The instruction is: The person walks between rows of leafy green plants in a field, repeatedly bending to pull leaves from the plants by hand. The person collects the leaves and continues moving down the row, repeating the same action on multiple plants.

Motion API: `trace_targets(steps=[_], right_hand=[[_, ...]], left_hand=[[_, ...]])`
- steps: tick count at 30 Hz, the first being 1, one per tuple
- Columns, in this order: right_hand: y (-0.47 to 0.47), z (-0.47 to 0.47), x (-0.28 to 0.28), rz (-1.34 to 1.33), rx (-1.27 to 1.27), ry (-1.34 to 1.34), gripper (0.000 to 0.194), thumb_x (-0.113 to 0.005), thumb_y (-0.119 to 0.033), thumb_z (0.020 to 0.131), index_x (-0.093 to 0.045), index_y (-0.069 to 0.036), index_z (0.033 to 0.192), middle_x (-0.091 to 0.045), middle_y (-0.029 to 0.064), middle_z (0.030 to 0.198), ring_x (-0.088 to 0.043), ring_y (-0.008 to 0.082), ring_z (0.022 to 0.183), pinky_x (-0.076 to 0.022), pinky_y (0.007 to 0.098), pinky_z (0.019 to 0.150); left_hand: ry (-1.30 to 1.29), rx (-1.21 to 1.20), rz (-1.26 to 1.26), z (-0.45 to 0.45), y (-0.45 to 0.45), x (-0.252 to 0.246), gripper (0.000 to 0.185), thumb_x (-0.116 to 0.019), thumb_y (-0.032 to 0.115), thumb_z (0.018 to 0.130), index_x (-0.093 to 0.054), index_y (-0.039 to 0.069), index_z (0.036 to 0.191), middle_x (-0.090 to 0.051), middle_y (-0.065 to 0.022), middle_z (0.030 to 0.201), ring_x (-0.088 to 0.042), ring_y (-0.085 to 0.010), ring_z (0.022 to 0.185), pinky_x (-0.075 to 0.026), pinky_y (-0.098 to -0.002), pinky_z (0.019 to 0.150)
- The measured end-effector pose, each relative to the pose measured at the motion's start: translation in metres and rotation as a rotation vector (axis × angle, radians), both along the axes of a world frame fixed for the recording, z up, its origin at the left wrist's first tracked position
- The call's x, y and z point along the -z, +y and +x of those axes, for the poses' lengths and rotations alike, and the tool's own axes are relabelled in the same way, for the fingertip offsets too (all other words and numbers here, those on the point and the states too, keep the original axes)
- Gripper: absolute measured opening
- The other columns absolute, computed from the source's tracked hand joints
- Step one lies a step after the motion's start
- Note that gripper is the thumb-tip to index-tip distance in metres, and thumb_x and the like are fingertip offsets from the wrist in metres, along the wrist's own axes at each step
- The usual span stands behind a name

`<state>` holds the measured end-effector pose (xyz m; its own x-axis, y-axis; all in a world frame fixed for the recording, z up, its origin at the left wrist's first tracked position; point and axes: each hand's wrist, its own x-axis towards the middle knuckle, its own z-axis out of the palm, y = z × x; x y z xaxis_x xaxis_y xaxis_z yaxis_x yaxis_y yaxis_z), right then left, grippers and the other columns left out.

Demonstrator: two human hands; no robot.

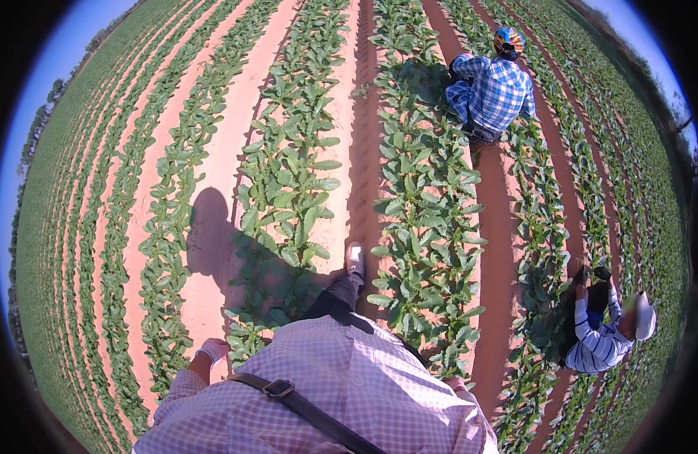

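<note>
My left hand [214, 349], in a pale glove with a striped cuff, hangs beside my checked shirt at the edge of a row of leafy green crop plants [295, 193]. Its fingers point away from the camera, and I see nothing held in it. On the other side, my right hand [455, 385] shows only as a small part beyond my sleeve, low over another row of plants [425, 227]. The rest of that hand is hidden. Between these two rows, one shoe [355, 258] stands in a furrow [364, 142] of reddish soil.
Ahead to the right, a person in a blue plaid shirt [493, 85] is low among the rows. Another person in a striped top [601, 340] crouches at far right, dark-gloved hands near plants. A dark buckled strap [320, 417] crosses my front. Crop rows stretch towards distant trees.
</note>
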<state>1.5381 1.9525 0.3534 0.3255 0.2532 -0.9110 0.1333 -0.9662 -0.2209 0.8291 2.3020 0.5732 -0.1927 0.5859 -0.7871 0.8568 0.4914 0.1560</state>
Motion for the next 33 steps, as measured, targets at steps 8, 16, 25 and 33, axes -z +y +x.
trace_targets(steps=[8, 16, 25, 33], right_hand=[[0.212, 0.209, -0.081, 0.172, -0.346, -0.399, 0.027, -0.057, -0.03, 0.084, -0.069, -0.012, 0.099, -0.068, 0.0141, 0.086, -0.066, 0.0262, 0.079, -0.0519, 0.0351, 0.07], [0.444, 0.181, -0.249, 0.515, -0.254, -0.405, 0.022, -0.059, -0.017, 0.084, -0.066, -0.005, 0.1, -0.068, 0.0097, 0.081, -0.065, 0.0193, 0.072, -0.0508, 0.0302, 0.066], [0.509, 0.198, -0.144, -0.007, -0.553, -0.208, 0.03, -0.055, -0.034, 0.082, -0.072, -0.014, 0.096, -0.07, 0.0088, 0.082, -0.067, 0.0199, 0.078, -0.0512, 0.0335, 0.073], [0.677, 0.224, -0.128, 0.103, -0.244, -0.155, 0.034, -0.054, -0.037, 0.082, -0.07, -0.011, 0.098, -0.069, 0.0155, 0.087, -0.066, 0.0295, 0.086, -0.0495, 0.0375, 0.079]], left_hand=[[-0.12, 0.126, -0.025, 0.125, 0.142, 0.08, 0.033, -0.051, 0.035, 0.081, -0.07, 0.012, 0.096, -0.069, -0.009, 0.087, -0.066, -0.0263, 0.08, -0.052, -0.0371, 0.071], [0.073, -0.031, 0.154, 0.097, 0.282, 0.05, 0.034, -0.053, 0.033, 0.079, -0.071, 0.012, 0.098, -0.069, -0.0143, 0.093, -0.066, -0.0298, 0.088, -0.052, -0.0406, 0.079], [-0.058, 0.039, 0.28, 0.139, 0.41, 0.03, 0.028, -0.056, 0.025, 0.08, -0.071, 0.007, 0.096, -0.067, -0.007, 0.071, -0.064, -0.0179, 0.062, -0.054, -0.0303, 0.057], [-0.09, -0.114, 0.083, 0.256, 0.556, -0.027, 0.031, -0.053, 0.034, 0.083, -0.07, 0.009, 0.092, -0.068, -0.0097, 0.077, -0.066, -0.021, 0.068, -0.052, -0.0326, 0.065]])
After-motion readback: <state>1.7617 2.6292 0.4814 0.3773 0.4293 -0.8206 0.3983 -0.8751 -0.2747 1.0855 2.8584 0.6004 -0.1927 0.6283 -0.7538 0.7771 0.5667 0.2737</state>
